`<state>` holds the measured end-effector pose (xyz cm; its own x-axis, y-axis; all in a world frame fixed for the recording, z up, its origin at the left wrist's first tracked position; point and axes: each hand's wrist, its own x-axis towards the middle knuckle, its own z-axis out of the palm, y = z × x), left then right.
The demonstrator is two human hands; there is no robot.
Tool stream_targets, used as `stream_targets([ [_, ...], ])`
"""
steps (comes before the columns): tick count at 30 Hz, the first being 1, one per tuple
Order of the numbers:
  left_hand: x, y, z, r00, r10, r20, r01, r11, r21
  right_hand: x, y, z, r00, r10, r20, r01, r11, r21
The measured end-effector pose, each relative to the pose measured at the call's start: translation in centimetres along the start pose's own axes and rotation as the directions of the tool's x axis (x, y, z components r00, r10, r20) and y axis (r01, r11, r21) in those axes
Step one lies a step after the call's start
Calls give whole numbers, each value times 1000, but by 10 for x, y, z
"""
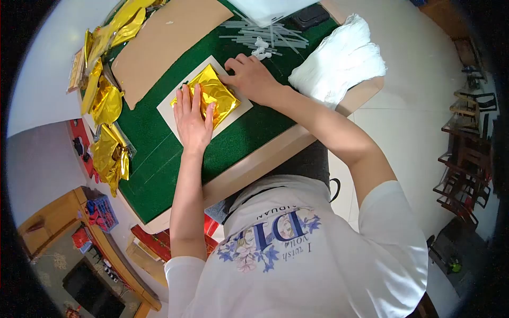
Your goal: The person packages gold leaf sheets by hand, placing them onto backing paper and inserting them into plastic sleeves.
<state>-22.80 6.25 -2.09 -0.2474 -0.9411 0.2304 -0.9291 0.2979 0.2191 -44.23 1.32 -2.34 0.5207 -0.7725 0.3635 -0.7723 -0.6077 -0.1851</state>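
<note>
A square of shiny gold foil [219,94] lies on a pale square board [170,117] on a green-covered table. My left hand [192,121] rests flat on the foil's left part, its fingers stretched out and thumb apart. At the right of the foil is my right hand [251,79], with bent fingers over the board's edge. Its thumb tip reaches the foil's edge and stands apart from the forefinger. No object shows in its grasp. A small dark green bit peeks out beside the left fingertips at the foil's upper left edge.
Brown cardboard [164,45] lies behind the board. Several clear sticks [260,34], a crumpled white scrap [261,49] and a dark case [309,17] are at the back. White cloth [342,61] covers the right corner. Gold foil sheets [108,100] line the left edge.
</note>
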Motion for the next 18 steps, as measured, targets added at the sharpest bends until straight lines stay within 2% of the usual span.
stream_targets([
  [2,0,0,1,1000,-2,2,2,1000,19,0,-1,-2,998,-29,47,32,997,-66],
  [6,-1,-2,2,1000,7,0,-7,999,41,-2,1,-2,998,-64,14,64,998,-8],
  [9,0,-1,2,1000,1,2,-1,1000,18,-6,0,3,998,-9,-59,14,997,80],
  [11,0,0,1,1000,-2,8,2,1000,23,-8,-1,6,992,94,-83,-73,971,228],
  [15,0,-1,2,1000,0,7,0,1000,31,-10,0,7,990,87,-107,-64,977,202],
  [18,2,-4,-2,1000,1,12,-1,1000,-1,-12,0,5,989,30,-147,-14,994,113],
])
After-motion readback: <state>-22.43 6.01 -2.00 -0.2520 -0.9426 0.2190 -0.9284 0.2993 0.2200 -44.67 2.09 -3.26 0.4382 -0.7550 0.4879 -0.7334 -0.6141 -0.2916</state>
